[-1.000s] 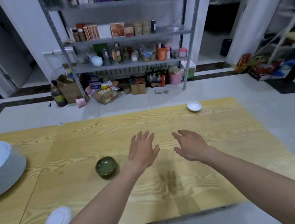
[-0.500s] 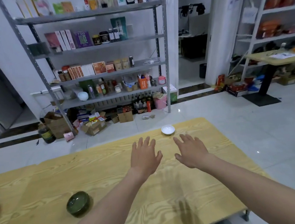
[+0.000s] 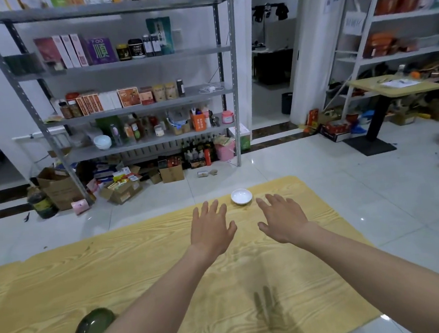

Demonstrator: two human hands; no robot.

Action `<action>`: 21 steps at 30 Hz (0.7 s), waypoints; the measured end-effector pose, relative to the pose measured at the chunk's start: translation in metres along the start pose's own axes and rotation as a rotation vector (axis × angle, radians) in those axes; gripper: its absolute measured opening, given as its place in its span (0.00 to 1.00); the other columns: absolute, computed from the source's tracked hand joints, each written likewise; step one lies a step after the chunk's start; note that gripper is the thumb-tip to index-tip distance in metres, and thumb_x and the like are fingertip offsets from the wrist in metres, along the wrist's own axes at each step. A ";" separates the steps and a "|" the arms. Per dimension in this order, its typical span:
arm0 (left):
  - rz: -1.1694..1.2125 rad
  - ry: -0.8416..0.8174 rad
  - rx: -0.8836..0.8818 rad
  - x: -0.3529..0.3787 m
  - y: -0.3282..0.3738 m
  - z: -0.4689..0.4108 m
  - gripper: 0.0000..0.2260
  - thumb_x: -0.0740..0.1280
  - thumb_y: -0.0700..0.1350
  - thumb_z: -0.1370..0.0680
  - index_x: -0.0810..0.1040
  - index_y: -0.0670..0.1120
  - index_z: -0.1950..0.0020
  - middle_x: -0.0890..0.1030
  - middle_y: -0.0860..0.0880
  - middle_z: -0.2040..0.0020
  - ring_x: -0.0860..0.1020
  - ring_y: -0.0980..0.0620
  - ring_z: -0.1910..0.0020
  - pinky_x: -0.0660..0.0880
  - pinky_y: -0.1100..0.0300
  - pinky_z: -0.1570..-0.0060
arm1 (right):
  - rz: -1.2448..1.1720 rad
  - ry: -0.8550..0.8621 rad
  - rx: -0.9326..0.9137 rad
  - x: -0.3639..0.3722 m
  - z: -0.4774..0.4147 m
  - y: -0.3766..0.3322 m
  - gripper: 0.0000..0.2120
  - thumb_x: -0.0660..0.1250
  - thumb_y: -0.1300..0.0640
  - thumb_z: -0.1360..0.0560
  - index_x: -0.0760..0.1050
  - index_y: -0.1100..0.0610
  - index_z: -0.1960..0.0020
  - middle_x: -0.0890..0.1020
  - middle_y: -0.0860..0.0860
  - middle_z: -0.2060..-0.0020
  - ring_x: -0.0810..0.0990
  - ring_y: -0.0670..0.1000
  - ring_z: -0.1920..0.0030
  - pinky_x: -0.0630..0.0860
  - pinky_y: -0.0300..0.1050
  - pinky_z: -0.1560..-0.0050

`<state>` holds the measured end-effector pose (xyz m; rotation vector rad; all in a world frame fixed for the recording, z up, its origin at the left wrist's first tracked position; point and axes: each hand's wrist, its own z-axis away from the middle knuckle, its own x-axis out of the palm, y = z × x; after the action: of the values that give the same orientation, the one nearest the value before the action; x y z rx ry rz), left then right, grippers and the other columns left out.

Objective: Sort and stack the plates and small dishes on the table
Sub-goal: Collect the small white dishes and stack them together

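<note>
A small white dish point(image 3: 241, 196) sits near the far edge of the wooden table point(image 3: 141, 258). My left hand point(image 3: 211, 229) and my right hand point(image 3: 284, 219) reach out above the table, palms down, fingers straight and spread, holding nothing. Their fingertips stop just short of the white dish, one on each side. A dark green bowl point(image 3: 93, 328) stands near the table's front left, partly hidden behind my left forearm.
Beyond the table is tiled floor, then a metal shelf rack point(image 3: 133, 102) with boxes, jars and bottles, and cardboard boxes point(image 3: 121, 192) at its foot. A second small table point(image 3: 392, 90) stands at the right, in front of another rack.
The view has tilted up and shifted right; the plate stack and the white plate at the left have left the frame. Both hands have moved forward, closer to the small white dish.
</note>
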<state>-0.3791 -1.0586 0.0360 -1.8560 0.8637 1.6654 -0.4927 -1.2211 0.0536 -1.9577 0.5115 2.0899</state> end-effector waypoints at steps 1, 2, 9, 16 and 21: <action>0.000 -0.008 -0.002 0.003 -0.002 -0.001 0.27 0.54 0.59 0.19 0.62 0.48 0.23 0.61 0.47 0.21 0.55 0.44 0.22 0.53 0.45 0.25 | 0.003 -0.005 0.003 0.002 -0.002 0.000 0.32 0.56 0.42 0.20 0.52 0.54 0.21 0.61 0.56 0.24 0.58 0.57 0.24 0.63 0.56 0.30; 0.001 -0.013 -0.003 0.006 -0.003 -0.003 0.27 0.53 0.59 0.19 0.62 0.48 0.23 0.61 0.47 0.21 0.55 0.44 0.22 0.53 0.45 0.25 | 0.006 -0.007 0.006 0.003 -0.005 0.001 0.32 0.56 0.42 0.20 0.52 0.54 0.21 0.61 0.56 0.24 0.58 0.57 0.24 0.63 0.56 0.30; 0.006 -0.052 -0.008 0.020 -0.004 -0.026 0.27 0.53 0.59 0.19 0.62 0.48 0.23 0.60 0.46 0.21 0.56 0.43 0.22 0.53 0.45 0.26 | 0.015 -0.030 -0.009 0.014 -0.030 0.009 0.32 0.57 0.42 0.20 0.54 0.55 0.21 0.63 0.56 0.25 0.61 0.58 0.25 0.65 0.55 0.32; 0.017 -0.058 -0.064 0.025 -0.001 -0.044 0.27 0.54 0.59 0.19 0.62 0.48 0.23 0.60 0.46 0.21 0.56 0.44 0.22 0.53 0.45 0.25 | -0.004 -0.038 -0.085 0.019 -0.061 0.014 0.30 0.58 0.43 0.21 0.58 0.55 0.24 0.66 0.56 0.27 0.64 0.58 0.28 0.66 0.55 0.34; 0.020 -0.058 -0.091 0.026 0.002 -0.059 0.27 0.54 0.58 0.19 0.62 0.47 0.23 0.60 0.46 0.21 0.55 0.44 0.22 0.53 0.45 0.25 | -0.021 -0.028 -0.116 0.023 -0.079 0.020 0.29 0.59 0.43 0.21 0.59 0.55 0.25 0.67 0.56 0.29 0.65 0.58 0.29 0.67 0.55 0.35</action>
<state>-0.3399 -1.1061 0.0181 -1.8536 0.7973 1.7890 -0.4301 -1.2730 0.0294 -1.9827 0.3706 2.1766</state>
